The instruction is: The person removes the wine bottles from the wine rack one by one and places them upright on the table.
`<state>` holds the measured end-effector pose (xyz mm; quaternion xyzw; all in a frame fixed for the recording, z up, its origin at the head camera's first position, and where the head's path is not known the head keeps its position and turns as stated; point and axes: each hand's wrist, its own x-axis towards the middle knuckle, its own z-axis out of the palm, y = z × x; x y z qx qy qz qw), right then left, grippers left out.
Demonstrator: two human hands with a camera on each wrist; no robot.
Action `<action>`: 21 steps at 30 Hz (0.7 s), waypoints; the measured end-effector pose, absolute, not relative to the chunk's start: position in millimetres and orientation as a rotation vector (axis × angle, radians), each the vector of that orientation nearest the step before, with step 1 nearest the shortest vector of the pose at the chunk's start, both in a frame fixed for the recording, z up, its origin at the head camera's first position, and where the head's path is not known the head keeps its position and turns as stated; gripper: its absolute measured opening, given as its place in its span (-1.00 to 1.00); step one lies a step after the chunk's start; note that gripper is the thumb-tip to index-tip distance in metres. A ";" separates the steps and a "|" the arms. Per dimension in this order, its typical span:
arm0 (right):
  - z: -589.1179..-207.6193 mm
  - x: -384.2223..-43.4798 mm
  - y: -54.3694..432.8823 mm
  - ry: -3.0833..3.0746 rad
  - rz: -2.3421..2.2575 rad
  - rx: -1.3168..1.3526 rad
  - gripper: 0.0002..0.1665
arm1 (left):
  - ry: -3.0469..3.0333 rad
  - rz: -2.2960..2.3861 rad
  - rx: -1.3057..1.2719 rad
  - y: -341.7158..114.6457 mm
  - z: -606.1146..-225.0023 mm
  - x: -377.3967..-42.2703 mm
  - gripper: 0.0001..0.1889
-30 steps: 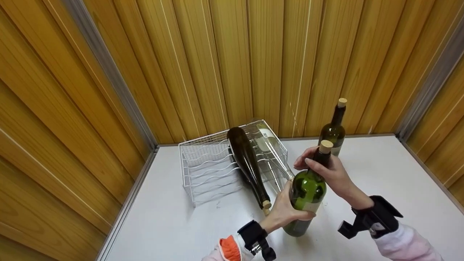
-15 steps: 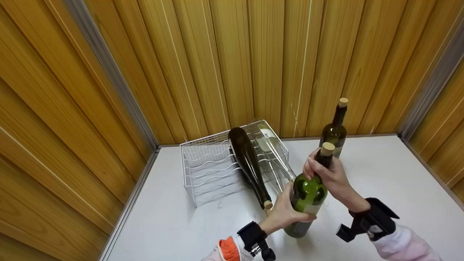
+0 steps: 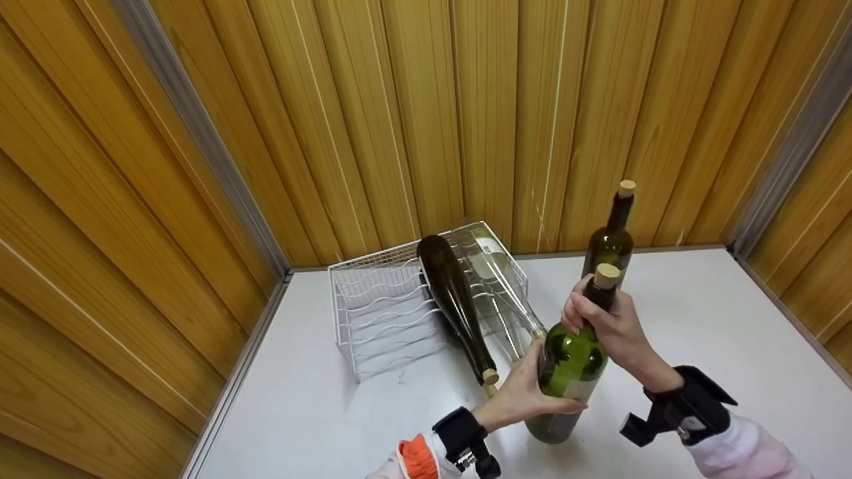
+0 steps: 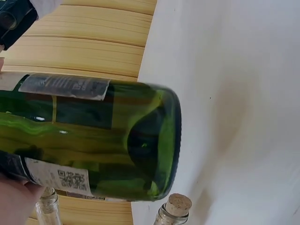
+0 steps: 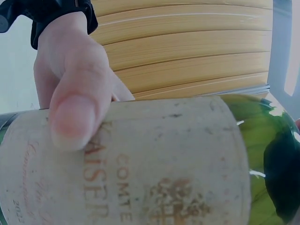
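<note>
A green wine bottle (image 3: 574,362) with a cork in its top leans slightly to the right between my hands. My left hand (image 3: 522,394) grips its body from the left, thumb across the pale label (image 5: 173,154). Higher up, my right hand (image 3: 614,326) holds the dark neck just below the cork (image 3: 606,275), fingers curled round it. From the left wrist view, the bottle's base (image 4: 161,140) looks raised off the white table. Part of the label is hidden by my left hand.
Left of the hands stands a white wire rack (image 3: 383,313). On it lie a dark bottle (image 3: 456,299) and a clear bottle (image 3: 509,286), corked ends toward me. Another corked bottle (image 3: 611,243) stands upright behind my right hand. Wood-panelled walls (image 3: 426,120) enclose the table (image 3: 293,412).
My right hand's fingers have closed round the bottle's neck, where they were looser before. The held bottle and my left hand have shifted slightly right and toward me.
</note>
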<state>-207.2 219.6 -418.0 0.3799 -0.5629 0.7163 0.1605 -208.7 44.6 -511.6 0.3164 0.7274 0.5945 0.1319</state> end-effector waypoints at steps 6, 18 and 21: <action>-417.9 -205.8 227.8 -1.632 2.045 1.044 -0.72 | 2.157 1.639 1.177 40.8 -509.0 -211.5 -0.07; -420.1 -202.6 256.1 -1.734 2.024 0.838 -0.69 | 2.281 1.638 1.458 38.9 -514.0 -209.1 -0.44; -419.3 -204.9 265.1 -1.755 1.995 0.758 -0.71 | 2.291 1.622 1.523 37.9 -513.4 -209.1 -0.51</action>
